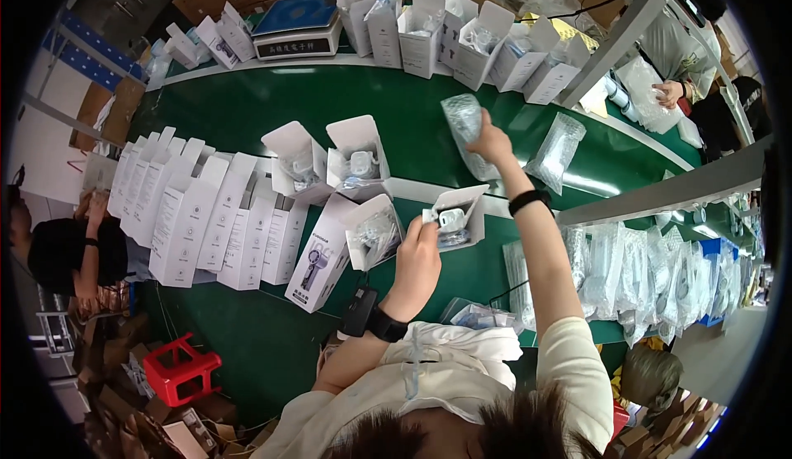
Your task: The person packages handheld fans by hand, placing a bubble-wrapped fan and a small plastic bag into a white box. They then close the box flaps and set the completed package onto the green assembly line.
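My right hand is closed around a bubble-wrapped package over the green bench. Another bubble-wrapped package lies just to its right. My left hand pinches the left edge of an open white box, which has a white item and clear plastic inside. Left of that hand leans a second open box with bagged parts. Behind these stand two more open boxes, one on the left and one nearer the middle, both filled. A closed white box with a printed purple device lies at a slant.
Several white boxes stand in a row at left. Filled open boxes and a blue-topped scale line the far side. Bubble-wrapped packages crowd the right. A red stool stands lower left. Other people work at both sides.
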A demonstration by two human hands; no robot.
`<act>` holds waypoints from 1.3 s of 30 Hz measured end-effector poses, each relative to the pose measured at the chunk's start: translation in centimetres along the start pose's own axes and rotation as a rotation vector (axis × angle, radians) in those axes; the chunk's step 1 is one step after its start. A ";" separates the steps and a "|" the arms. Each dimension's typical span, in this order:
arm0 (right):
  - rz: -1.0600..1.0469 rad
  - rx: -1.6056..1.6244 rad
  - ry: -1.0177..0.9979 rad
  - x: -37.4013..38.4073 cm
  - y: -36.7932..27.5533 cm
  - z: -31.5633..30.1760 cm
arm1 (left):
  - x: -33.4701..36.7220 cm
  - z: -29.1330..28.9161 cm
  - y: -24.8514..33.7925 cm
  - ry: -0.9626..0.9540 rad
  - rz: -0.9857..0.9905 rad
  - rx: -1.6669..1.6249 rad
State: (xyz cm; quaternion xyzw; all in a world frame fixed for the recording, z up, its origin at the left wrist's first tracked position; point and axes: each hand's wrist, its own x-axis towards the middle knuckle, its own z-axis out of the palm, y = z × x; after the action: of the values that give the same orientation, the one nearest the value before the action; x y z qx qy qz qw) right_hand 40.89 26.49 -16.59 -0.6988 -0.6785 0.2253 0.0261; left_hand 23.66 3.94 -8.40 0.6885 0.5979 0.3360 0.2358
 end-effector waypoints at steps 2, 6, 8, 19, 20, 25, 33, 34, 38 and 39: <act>-0.014 0.144 0.147 -3.8 2.4 -2.4 | 1.3 0.5 -0.6 0.023 0.030 -0.004; -0.009 0.724 0.126 -11.8 5.3 -5.6 | 1.6 0.2 0.5 0.172 0.036 0.121; -0.011 0.876 0.132 -16.1 5.7 -6.3 | -0.5 -2.8 2.7 0.162 0.045 -0.024; 0.081 1.602 0.136 -28.0 6.9 -3.1 | -3.0 -8.2 -11.7 -0.093 -0.432 0.591; 0.087 1.643 0.146 -28.5 7.0 -3.0 | -3.2 -8.0 -12.1 -0.126 -0.437 0.561; 0.116 1.782 0.216 -32.3 1.5 -3.8 | -6.6 -10.4 -12.0 0.103 -0.347 0.386; -0.198 1.918 -0.459 -35.6 -4.9 -4.0 | -16.1 -13.6 -2.6 0.001 0.029 -0.733; -0.211 1.909 -0.471 -35.4 -4.7 -3.7 | -15.3 -12.6 -1.8 -0.087 0.133 -0.731; -0.191 1.642 -0.377 -35.5 -2.3 -1.3 | -10.9 -6.7 0.5 -0.047 0.449 -0.479; -0.109 1.666 -0.351 -35.5 -2.0 -1.9 | -10.3 -5.5 0.6 0.104 0.656 -0.503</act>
State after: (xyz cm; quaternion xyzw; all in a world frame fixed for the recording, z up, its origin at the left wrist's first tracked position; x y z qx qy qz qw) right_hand 40.47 -6.95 -4.24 -0.3728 -0.3181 0.7543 0.4368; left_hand 19.34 -6.67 -6.20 0.7455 0.2573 0.5633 0.2464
